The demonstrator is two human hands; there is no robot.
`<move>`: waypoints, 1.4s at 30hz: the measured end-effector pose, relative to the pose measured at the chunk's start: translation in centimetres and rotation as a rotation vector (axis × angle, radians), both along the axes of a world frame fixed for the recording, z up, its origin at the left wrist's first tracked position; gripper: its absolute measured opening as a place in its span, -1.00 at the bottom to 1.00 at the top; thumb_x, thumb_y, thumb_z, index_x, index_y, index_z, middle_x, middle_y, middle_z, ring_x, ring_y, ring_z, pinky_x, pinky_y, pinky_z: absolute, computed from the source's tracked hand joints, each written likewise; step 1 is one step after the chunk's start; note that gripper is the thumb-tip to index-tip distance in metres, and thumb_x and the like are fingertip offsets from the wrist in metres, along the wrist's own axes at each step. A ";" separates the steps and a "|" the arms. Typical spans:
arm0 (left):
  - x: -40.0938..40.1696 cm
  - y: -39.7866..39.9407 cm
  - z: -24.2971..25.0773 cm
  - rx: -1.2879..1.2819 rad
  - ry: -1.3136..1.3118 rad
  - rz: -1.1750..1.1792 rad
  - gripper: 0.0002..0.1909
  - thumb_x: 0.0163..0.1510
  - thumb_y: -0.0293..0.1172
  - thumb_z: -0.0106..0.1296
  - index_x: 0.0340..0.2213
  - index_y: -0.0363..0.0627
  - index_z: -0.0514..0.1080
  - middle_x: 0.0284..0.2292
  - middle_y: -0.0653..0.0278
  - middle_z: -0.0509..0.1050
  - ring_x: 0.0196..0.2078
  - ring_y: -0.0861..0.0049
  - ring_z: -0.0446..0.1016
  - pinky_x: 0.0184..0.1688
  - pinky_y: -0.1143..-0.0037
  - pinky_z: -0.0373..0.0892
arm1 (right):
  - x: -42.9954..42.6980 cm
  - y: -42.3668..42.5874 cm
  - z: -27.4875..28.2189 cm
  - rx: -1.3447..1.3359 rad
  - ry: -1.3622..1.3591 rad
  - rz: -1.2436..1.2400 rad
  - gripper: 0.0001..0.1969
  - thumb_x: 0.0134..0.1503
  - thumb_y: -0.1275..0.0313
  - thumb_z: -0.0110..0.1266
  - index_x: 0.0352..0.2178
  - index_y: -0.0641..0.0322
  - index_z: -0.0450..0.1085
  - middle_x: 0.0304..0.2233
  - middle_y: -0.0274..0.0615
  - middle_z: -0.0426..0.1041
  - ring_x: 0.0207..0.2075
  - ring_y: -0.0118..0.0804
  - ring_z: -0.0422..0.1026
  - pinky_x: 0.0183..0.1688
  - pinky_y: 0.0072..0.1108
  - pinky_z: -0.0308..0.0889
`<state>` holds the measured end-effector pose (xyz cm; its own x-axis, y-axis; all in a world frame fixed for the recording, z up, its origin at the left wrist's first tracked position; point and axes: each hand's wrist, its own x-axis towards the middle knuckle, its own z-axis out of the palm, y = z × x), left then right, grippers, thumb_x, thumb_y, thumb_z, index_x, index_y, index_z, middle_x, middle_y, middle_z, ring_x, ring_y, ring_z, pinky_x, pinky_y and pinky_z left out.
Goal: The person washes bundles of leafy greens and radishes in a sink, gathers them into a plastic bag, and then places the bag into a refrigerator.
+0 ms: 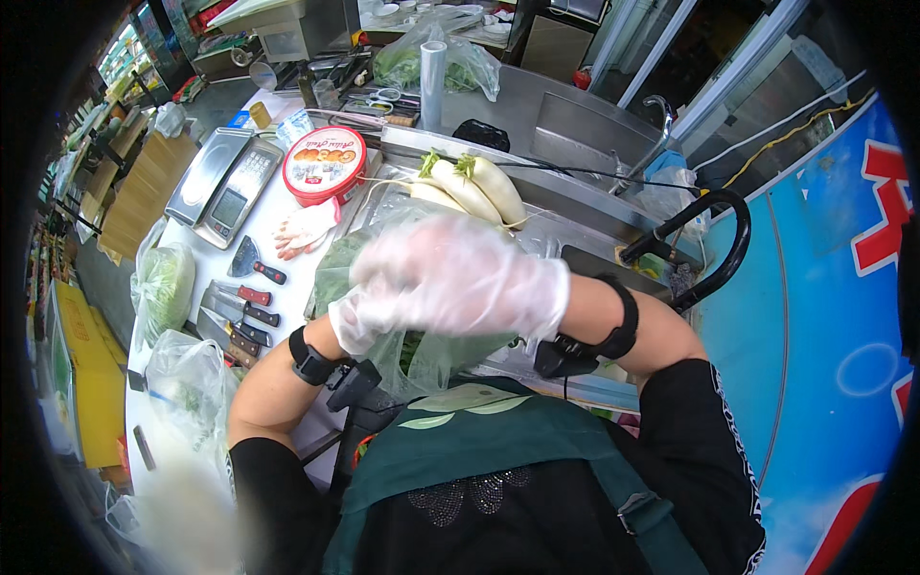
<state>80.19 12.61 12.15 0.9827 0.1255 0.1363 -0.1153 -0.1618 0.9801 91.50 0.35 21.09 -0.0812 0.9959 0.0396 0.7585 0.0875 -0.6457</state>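
Both of my hands wear white translucent gloves and come together in front of my chest. Motion blurs my right hand (pixel 467 269), which crosses in front of my left hand (pixel 366 309) and hides most of it. Whether either hand grips something cannot be made out. Below and around them spreads a thin, greenish clear plastic bag (pixel 449 359), with dark green leaves (pixel 410 352) showing through it. Just beyond the hands, several white radishes (pixel 474 188) with green stem ends lie on a metal surface.
Left of the hands are a red round tub (pixel 325 164), gloves (pixel 307 226), a digital scale (pixel 226 183), a scraper (pixel 246 257) and several knives (pixel 233 305). Bagged greens (pixel 164 284) sit farther left. A black curved handle (pixel 740 230) rises at the right, near a sink (pixel 589 133) with a faucet (pixel 661 118).
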 end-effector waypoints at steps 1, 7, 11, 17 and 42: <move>0.5 -0.3 0.1 0.087 0.004 -0.006 -0.68 0.25 -0.22 -0.14 -0.17 -0.20 0.43 -0.46 0.40 0.31 -0.42 0.65 0.28 -0.36 0.59 0.20 | 1.6 -0.6 -1.4 0.230 0.175 -0.058 -0.62 0.08 0.26 0.14 -0.12 0.28 0.43 -0.18 -0.12 0.51 -0.24 -0.16 0.52 -0.06 -0.45 0.36; 2.5 -0.1 0.4 0.123 0.227 -0.170 -0.41 0.35 0.05 -0.45 -0.22 -0.17 0.45 -0.60 0.45 0.23 -0.55 0.70 0.22 -0.50 0.59 0.15 | 7.5 -3.1 -10.0 0.000 0.751 -0.102 -0.72 0.15 0.40 0.10 -0.12 0.28 0.38 -0.30 -0.27 0.45 -0.35 -0.46 0.44 -0.13 -0.56 0.35; 2.8 -1.1 -0.1 -0.050 0.139 -0.119 -0.27 0.28 0.22 -0.48 -0.21 -0.23 0.43 -0.54 0.33 0.42 -0.53 0.64 0.35 -0.46 0.61 0.28 | 7.0 -3.5 -11.1 0.267 0.495 -0.372 -0.97 0.13 0.55 0.12 -0.38 0.26 0.42 -0.54 -0.42 0.41 -0.44 -0.58 0.36 -0.31 -0.63 0.32; 1.0 3.5 -2.3 -0.162 0.304 0.001 -0.40 0.32 0.12 -0.39 -0.27 -0.17 0.43 -0.50 0.28 0.46 -0.64 0.72 0.27 -0.59 0.69 0.17 | 1.6 -4.1 -10.0 0.814 -0.049 -0.247 -0.92 0.11 0.44 0.17 -0.42 0.19 0.43 -0.49 -0.27 0.43 -0.49 -0.33 0.42 -0.38 -0.56 0.36; -0.9 0.2 -3.2 1.161 -0.395 0.275 -0.85 -0.01 -0.39 0.10 -0.49 -0.19 0.37 -0.40 0.20 0.38 -0.36 0.23 0.37 -0.32 0.24 0.25 | 9.2 -1.6 -14.0 0.777 -0.476 -0.032 -0.83 -0.04 0.35 0.04 -0.69 0.02 0.37 -0.68 -0.25 0.38 -0.53 -0.22 0.41 -0.38 -0.43 0.35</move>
